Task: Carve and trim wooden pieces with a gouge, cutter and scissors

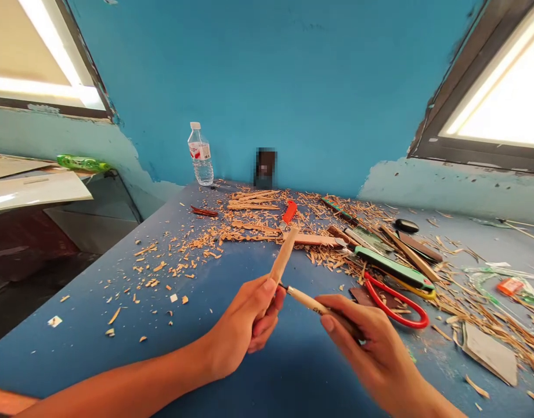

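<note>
My left hand (256,313) is closed around a flat strip of wood (285,255), which slants up and away above the table. In my right hand (371,342) is a carving tool with a pale wooden handle (308,301), its dark metal tip pointing left at the strip, close by my left fingers. Whether the tip touches the wood I cannot tell. Just beyond lie a red-handled cutter (288,212) and a green utility knife (393,268). Red-handled scissors (397,302) rest to the right of the carving tool.
Wood shavings (184,249) cover much of the blue table (132,354). Carved wooden sticks (253,200) lie at the back, near a water bottle (201,157) against the wall. A folded piece of sandpaper or card (489,353) sits at right.
</note>
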Action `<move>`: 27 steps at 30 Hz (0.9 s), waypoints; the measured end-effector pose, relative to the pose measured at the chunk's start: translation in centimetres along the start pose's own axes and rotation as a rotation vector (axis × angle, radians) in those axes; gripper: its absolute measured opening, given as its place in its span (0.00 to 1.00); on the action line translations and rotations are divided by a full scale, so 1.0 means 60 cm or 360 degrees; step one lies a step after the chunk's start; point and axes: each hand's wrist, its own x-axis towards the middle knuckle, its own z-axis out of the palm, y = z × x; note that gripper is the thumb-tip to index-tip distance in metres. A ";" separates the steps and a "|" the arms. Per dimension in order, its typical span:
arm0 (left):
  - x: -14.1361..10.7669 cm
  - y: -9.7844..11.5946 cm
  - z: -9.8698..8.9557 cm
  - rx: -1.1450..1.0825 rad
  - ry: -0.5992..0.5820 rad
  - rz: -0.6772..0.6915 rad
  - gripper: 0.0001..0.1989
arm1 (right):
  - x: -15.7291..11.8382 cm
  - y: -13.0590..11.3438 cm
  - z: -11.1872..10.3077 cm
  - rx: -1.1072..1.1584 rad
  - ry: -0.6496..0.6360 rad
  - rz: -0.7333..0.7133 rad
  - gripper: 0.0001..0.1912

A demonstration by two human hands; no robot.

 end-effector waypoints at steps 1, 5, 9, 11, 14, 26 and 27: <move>0.001 -0.001 0.000 0.0006 0.0011 0.0005 0.28 | -0.002 0.001 0.003 -0.0032 0.0015 -0.0014 0.25; -0.001 0.002 0.003 0.0065 -0.0030 0.0048 0.27 | -0.014 0.009 0.012 0.0014 0.0203 0.0168 0.28; 0.001 0.003 -0.002 0.0093 -0.0107 0.0050 0.27 | -0.018 0.022 0.012 0.0123 0.0118 0.0324 0.30; 0.004 -0.001 -0.007 0.0078 -0.0115 0.0032 0.28 | -0.015 0.027 0.011 0.0142 0.0068 0.0284 0.31; 0.008 -0.005 -0.012 0.0062 -0.0091 0.0019 0.27 | -0.012 0.030 0.011 0.0171 0.0050 0.0271 0.31; 0.011 -0.003 -0.007 -0.0007 -0.0051 0.0037 0.22 | -0.007 0.018 0.008 0.0017 0.0040 0.0107 0.27; 0.012 -0.003 -0.007 -0.0010 -0.0045 0.0036 0.22 | -0.004 0.015 0.008 -0.0033 0.0041 0.0064 0.26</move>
